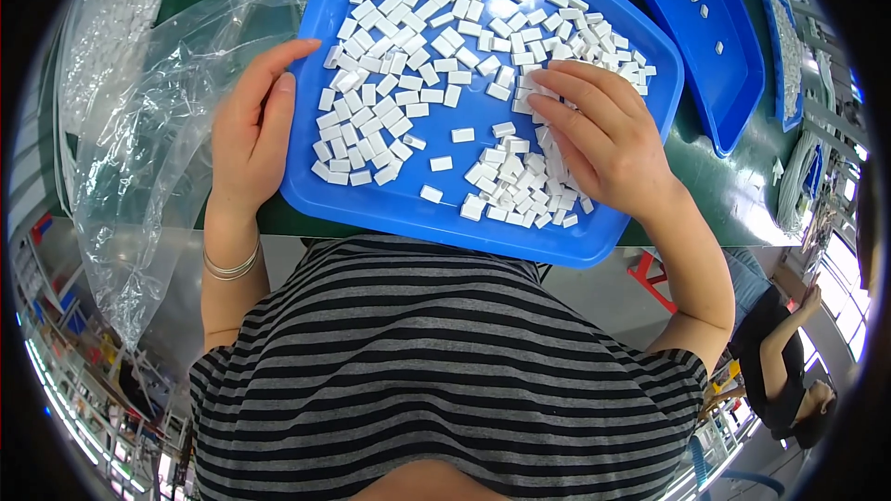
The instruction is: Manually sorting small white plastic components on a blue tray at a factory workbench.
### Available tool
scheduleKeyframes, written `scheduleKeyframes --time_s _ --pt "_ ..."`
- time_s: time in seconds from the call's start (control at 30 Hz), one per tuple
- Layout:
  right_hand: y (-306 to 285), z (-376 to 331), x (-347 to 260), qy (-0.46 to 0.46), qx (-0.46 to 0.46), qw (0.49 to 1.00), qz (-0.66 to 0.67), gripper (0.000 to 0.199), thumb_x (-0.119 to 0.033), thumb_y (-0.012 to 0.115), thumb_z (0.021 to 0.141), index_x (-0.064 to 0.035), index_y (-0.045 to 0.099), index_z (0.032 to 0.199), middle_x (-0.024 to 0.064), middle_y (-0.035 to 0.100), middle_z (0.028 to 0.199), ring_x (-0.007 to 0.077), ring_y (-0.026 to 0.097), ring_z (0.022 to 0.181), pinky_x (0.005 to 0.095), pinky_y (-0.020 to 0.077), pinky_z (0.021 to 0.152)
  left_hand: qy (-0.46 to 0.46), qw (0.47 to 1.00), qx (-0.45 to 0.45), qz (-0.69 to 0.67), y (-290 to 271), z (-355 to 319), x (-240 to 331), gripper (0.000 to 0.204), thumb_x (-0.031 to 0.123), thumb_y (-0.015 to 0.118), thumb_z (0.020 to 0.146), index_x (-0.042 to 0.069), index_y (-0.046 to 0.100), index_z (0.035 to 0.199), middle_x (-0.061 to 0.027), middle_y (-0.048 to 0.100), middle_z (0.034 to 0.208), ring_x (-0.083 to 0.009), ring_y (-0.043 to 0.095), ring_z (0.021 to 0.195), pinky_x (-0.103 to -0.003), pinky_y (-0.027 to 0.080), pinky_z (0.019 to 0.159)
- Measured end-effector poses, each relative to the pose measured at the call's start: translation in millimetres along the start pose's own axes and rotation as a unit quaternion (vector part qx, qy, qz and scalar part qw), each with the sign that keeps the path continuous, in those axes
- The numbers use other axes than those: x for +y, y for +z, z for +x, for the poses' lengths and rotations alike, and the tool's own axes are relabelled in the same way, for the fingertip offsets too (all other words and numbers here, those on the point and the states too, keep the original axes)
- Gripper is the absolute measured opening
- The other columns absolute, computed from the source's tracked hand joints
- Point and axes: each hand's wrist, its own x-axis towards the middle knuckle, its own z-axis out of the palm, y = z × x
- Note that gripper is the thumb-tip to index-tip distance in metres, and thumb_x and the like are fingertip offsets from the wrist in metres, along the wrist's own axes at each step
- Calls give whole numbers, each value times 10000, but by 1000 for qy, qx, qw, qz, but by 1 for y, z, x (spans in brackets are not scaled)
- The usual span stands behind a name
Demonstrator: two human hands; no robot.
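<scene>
Fingers (pixel 575 88) of the right hand (pixel 617 144) bend over white pieces (pixel 498 91), grip indeterminable; left hand (pixel 249 134), thumb parted, contacts blue tray's (pixel 445 234) rim.

Factory floor or production workshop, by look. Signs: green desk (pixel 701 199) bearing blue tray (pixel 371 204) of many identical small white pieces (pixel 399 37); second blue tray (pixel 731 93) upper right; big clear bag (pixel 139 158) at left; rows of strip lights (pixel 58 413) lower left; co-worker (pixel 784 362) lower right; windows (pixel 840 288) at right edge.

Right grip (pixel 608 134) among white pieces (pixel 452 95) — left grip (pixel 252 125) at blue tray (pixel 418 223)
</scene>
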Motion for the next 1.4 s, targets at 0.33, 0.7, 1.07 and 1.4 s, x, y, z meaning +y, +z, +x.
scheduleKeyframes --time_s 0.33,0.7,1.07,1.4 --pt "15 21 -2 47 79 996 5 267 -17 732 734 -32 690 997 84 643 957 256 613 846 347 510 716 -25 1000 0 -19 0 0 0 300 53 446 966 46 625 1207 -44 660 944 -65 533 716 -212 419 643" --pt "15 55 -5 61 -22 997 -30 114 -76 696 805 -35 685 910 71 632 888 248 632 846 343 529 722 1 1000 14 -14 3 0 -1 295 50 451 965 50 630 1200 -44 657 911 -76 520 688 -220 413 626" --pt "11 57 -2 26 -57 996 -67 127 -59 686 795 -22 665 915 79 636 885 257 643 830 342 535 713 19 1000 11 -13 3 1 -2 295 36 463 956 45 630 1200 -61 656 905 -91 519 671 -227 412 618" --pt "25 75 -14 99 -43 992 -66 93 -114 688 824 -42 656 873 82 648 849 263 659 757 338 536 650 12 1000 10 -14 3 0 -3 295 33 470 948 53 636 1191 -51 650 870 -83 496 637 -231 387 584"
